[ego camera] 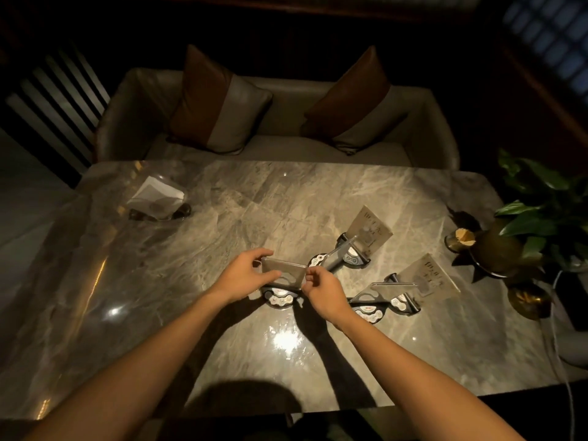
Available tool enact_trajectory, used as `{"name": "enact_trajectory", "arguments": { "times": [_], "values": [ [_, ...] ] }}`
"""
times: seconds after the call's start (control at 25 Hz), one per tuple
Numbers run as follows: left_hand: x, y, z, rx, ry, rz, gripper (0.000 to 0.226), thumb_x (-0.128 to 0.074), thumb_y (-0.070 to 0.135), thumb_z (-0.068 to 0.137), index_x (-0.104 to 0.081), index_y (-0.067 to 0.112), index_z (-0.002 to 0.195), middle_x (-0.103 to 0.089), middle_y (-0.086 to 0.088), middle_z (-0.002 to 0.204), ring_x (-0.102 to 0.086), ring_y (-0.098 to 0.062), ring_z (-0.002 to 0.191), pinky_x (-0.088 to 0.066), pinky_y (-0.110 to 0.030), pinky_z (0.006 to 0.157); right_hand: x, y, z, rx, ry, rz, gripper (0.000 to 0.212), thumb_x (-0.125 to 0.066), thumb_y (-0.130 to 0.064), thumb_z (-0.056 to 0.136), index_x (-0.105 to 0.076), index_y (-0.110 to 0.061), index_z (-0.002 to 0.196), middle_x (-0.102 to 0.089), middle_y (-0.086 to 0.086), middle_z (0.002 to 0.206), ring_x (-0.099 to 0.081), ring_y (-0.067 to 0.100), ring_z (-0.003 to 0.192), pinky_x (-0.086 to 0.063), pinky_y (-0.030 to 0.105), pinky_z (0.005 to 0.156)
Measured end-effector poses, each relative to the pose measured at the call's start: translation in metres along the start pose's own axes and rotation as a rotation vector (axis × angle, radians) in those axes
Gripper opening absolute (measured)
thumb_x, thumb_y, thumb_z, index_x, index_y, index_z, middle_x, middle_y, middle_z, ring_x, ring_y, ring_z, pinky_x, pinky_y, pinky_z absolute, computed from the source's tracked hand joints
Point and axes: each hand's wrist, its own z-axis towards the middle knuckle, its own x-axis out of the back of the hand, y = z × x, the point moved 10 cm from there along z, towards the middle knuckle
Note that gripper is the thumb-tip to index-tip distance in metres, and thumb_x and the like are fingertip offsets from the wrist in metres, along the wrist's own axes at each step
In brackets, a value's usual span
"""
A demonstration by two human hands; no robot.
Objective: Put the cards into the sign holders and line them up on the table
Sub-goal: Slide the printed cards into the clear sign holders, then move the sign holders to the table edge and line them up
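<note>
Your two arms reach up from the bottom of the frame over the counter (159, 313). Your left hand (245, 275) and right hand (321, 289) both pinch one clear holder (284, 273) at mid frame, one on each side. Two more holders (369, 240) with cards stand to the right of it. A plant (534, 218) sits at the right edge.

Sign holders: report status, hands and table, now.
Left hand and right hand both pinching the card in the near holder. Other holders crowd close on the right, not lined up. Plant at the table edge.
</note>
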Motion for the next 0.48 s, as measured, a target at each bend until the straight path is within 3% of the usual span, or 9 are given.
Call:
{"name": "enact_trajectory", "arguments": {
  "times": [0.08,0.16,0.24,0.4,0.48],
  "values": [
    [0.013,0.039,0.003,-0.082,0.025,0.036,0.066,-0.081,0.049,0.076,-0.06,0.026,0.135,-0.061,0.008,0.13,-0.057,-0.009,0.119,-0.047,-0.033,0.104,0.017,-0.024,-0.008,0.08,0.014,-0.037,0.017,-0.058,-0.004,0.097,-0.062,-0.013,0.111,-0.066,-0.004,0.09,-0.064,0.015,0.084,-0.049,0.015,0.073],
    [0.018,0.087,0.005,-0.19,0.051,0.041,0.069,-0.077,0.058,0.075,-0.061,0.029,0.135,-0.062,0.008,0.132,-0.058,-0.008,0.12,-0.048,-0.032,0.103,0.039,-0.045,-0.016,0.134,0.034,-0.03,0.021,-0.057,-0.007,0.098,-0.063,-0.009,0.118,-0.069,0.002,0.094,-0.067,0.02,0.087,-0.055,0.026,0.08],
    [0.012,0.129,0.007,-0.267,0.043,0.039,0.062,-0.076,0.054,0.079,-0.061,0.029,0.134,-0.062,0.009,0.13,-0.058,-0.007,0.119,-0.047,-0.029,0.101,0.069,-0.062,-0.024,0.181,0.086,-0.024,0.024,-0.06,-0.012,0.097,-0.065,-0.011,0.121,-0.072,0.004,0.096,-0.071,0.022,0.089,-0.058,0.038,0.085],
    [-0.028,0.194,0.008,-0.388,-0.019,0.058,0.061,-0.074,0.053,0.083,-0.06,0.027,0.136,-0.061,0.008,0.134,-0.057,-0.006,0.12,-0.048,-0.028,0.101,0.153,-0.081,-0.044,0.284,0.24,-0.051,0.016,-0.064,-0.022,0.095,-0.073,-0.018,0.108,-0.076,-0.002,0.091,-0.071,0.017,0.082,-0.058,0.037,0.076],
    [-0.054,0.212,0.01,-0.406,-0.051,0.071,0.064,-0.074,0.055,0.081,-0.059,0.027,0.136,-0.061,0.007,0.135,-0.057,-0.007,0.121,-0.049,-0.032,0.104,0.192,-0.08,-0.054,0.306,0.315,-0.092,0.025,-0.064,-0.026,0.096,-0.072,-0.019,0.118,-0.078,-0.002,0.106,-0.072,0.014,0.094,-0.058,0.035,0.086]
  ]
}}
